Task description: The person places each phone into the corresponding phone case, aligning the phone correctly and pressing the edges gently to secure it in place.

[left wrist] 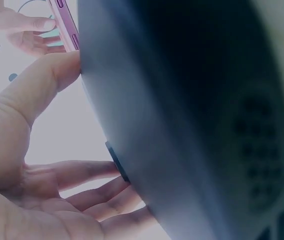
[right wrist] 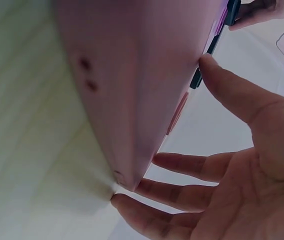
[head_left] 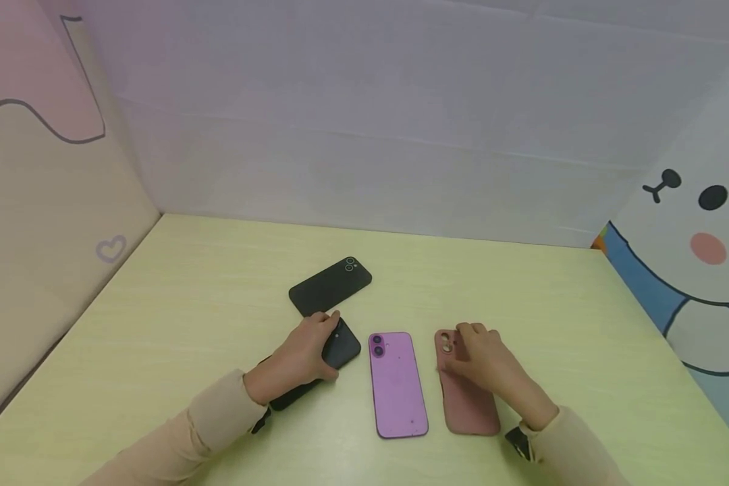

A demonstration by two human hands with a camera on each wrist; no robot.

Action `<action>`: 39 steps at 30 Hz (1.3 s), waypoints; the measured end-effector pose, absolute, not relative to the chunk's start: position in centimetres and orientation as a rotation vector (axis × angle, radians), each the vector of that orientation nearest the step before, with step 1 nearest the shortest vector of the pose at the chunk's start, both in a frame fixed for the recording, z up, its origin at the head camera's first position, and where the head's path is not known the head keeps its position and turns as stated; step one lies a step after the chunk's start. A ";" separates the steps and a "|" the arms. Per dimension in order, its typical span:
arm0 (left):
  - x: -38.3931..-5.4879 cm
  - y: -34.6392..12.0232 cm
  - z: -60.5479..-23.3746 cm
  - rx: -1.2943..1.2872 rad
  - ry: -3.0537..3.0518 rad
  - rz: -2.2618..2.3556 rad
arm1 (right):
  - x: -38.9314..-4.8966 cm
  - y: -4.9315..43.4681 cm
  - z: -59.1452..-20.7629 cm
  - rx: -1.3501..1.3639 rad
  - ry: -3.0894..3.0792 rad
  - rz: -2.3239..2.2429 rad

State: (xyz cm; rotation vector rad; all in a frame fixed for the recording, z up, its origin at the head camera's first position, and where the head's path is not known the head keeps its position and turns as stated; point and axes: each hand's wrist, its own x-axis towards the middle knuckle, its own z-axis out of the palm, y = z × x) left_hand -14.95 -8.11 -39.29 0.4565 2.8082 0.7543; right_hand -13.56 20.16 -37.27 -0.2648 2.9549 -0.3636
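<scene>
While our left hand (head_left: pixel 299 352) grips a black slab (head_left: pixel 343 347) by its long sides, our right hand (head_left: pixel 481 356) holds a pink case (head_left: pixel 470 408) with thumb and fingertips at its borders. We cannot tell whether the slab is a phone or a case. Between our hands lies a purple phone (head_left: pixel 397 388), bearing a mark too small for us to read. Pale colour shows through the pink case's camera openings. We see a black phone (head_left: pixel 328 289) just beyond the slab, nearest the table's (head_left: pixel 219 270) far edge; all four sit well apart from its left and right edges.
</scene>
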 end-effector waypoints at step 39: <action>-14.4 -7.3 -38.2 0.501 2.847 0.449 | -13.3 20.5 -37.3 -0.167 2.972 -0.529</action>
